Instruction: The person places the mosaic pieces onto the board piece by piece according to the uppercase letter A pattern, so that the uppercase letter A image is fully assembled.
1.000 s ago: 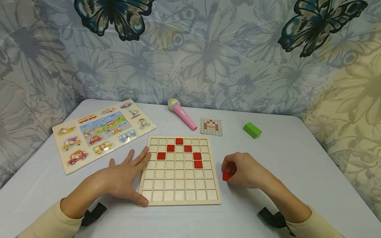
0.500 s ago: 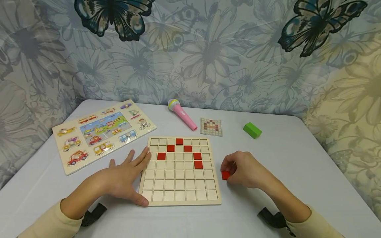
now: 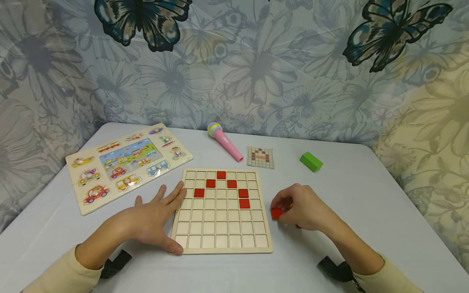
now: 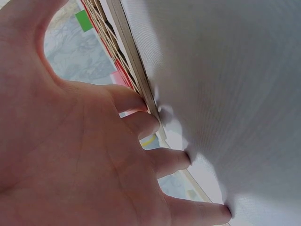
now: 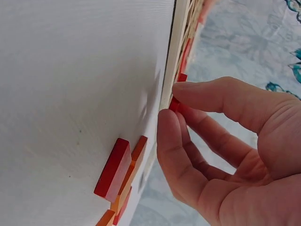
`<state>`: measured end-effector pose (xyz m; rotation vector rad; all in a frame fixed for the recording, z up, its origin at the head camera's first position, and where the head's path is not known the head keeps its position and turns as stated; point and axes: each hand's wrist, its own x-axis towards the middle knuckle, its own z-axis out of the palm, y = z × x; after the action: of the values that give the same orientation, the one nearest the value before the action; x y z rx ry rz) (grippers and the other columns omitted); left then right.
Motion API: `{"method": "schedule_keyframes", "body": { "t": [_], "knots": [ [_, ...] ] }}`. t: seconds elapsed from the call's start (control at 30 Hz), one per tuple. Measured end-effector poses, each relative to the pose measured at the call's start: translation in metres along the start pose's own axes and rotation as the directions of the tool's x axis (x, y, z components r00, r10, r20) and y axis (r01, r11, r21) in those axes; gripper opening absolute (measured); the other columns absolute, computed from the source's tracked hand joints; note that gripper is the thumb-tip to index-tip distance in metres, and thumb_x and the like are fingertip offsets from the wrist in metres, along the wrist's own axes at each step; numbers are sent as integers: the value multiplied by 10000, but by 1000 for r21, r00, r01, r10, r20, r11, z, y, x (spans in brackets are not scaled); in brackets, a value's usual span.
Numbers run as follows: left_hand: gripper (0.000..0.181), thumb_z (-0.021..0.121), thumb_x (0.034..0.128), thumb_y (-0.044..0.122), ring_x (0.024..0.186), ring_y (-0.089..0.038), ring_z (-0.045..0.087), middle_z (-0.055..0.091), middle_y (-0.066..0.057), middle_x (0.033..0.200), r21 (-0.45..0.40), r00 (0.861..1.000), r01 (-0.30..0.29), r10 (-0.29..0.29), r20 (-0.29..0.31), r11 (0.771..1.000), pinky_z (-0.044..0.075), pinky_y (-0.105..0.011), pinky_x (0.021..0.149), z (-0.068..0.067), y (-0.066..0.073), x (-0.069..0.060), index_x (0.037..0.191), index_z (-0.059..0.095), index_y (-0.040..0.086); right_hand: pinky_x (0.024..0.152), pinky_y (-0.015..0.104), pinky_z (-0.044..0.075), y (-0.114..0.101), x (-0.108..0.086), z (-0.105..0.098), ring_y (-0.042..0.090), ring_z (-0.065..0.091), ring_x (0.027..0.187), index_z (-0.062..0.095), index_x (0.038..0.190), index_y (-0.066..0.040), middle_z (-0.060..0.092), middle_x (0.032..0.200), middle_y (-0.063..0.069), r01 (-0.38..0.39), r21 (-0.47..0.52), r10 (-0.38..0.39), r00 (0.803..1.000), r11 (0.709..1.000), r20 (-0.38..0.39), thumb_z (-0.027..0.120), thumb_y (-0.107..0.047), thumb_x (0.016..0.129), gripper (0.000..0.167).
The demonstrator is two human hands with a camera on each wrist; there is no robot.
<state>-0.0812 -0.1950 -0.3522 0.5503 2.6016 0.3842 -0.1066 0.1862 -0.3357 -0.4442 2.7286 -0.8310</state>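
Observation:
A wooden grid board [image 3: 222, 251] lies flat on the table, with several red tiles [image 3: 221, 175] set in its upper squares. My left hand [image 3: 152, 219] rests against the board's left edge, fingers spread and straight; the left wrist view shows the fingertips [image 4: 176, 161] reaching the board edge and tabletop. Right of the board, my right hand [image 3: 305, 207] pinches a red square tile [image 3: 276, 213] between thumb and fingers, slightly off the board. In the right wrist view, several loose red tiles [image 5: 113, 170] and orange tiles [image 5: 123, 190] lie on the table near this hand.
A vehicle picture puzzle [image 3: 82, 205] lies at the left. Behind the board are a pink toy microphone [image 3: 228, 144] and a small pattern card [image 3: 260, 157]. Further right sits a green block [image 3: 311, 162]. A floral cloth [image 3: 256, 81] hangs along the table's back edge.
My right hand, holding the red tile, has shifted slightly left and up in the head view. My left hand stays at the board's edge.

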Motion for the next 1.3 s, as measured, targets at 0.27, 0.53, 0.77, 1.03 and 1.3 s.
{"method": "schedule_keyframes", "body": {
  "t": [0.27, 0.53, 0.77, 1.03, 1.3],
  "knots": [
    [1454, 855, 625, 757, 1566, -574, 16, -43, -103, 1771, 4, 1000, 3, -3, -4, 1000, 56, -958, 959, 0, 1, 0, 1684, 111, 93, 648, 286, 544, -2, 3, -1, 149, 610, 742, 800, 890, -149, 702, 795, -25, 13, -9, -13, 1000, 1000, -11, 851, 7, 737, 225],
    [1457, 844, 631, 766, 1565, -576, 13, -57, -103, 1770, 5, 1000, -3, 3, -3, 1000, 61, -960, 956, 0, 0, 0, 1684, 99, 90, 676, 274, 539, -6, 7, -2, 144, 610, 756, 807, 889, -163, 706, 801, -25, 45, -18, -45, 999, 999, -15, 863, -6, 748, 218],
    [1452, 840, 633, 772, 1568, -569, 10, -63, -95, 1769, 5, 1000, -5, 5, -4, 1000, 60, -958, 955, 0, 1, -1, 1685, 104, 94, 658, 276, 534, -12, 14, -2, 140, 615, 755, 813, 897, -166, 701, 794, -37, 77, -19, -77, 997, 997, -4, 861, -18, 763, 205],
    [1459, 836, 625, 783, 1574, -557, 1, -58, -97, 1770, 16, 1000, 16, -16, 7, 1000, 67, -957, 959, 0, 2, 0, 1686, 104, 100, 686, 315, 543, -22, 27, 1, 148, 628, 767, 812, 879, -175, 717, 783, -48, 84, -17, -84, 996, 996, 19, 831, 8, 764, 217],
    [1466, 839, 621, 782, 1575, -554, 8, -61, -93, 1770, 18, 1000, 17, -17, 0, 1000, 65, -958, 956, 0, 1, 1, 1688, 90, 111, 721, 340, 556, -26, 42, 6, 160, 645, 768, 820, 899, -159, 726, 786, -41, 44, 39, -47, 997, 998, 61, 816, 20, 756, 230]
  ]
}}
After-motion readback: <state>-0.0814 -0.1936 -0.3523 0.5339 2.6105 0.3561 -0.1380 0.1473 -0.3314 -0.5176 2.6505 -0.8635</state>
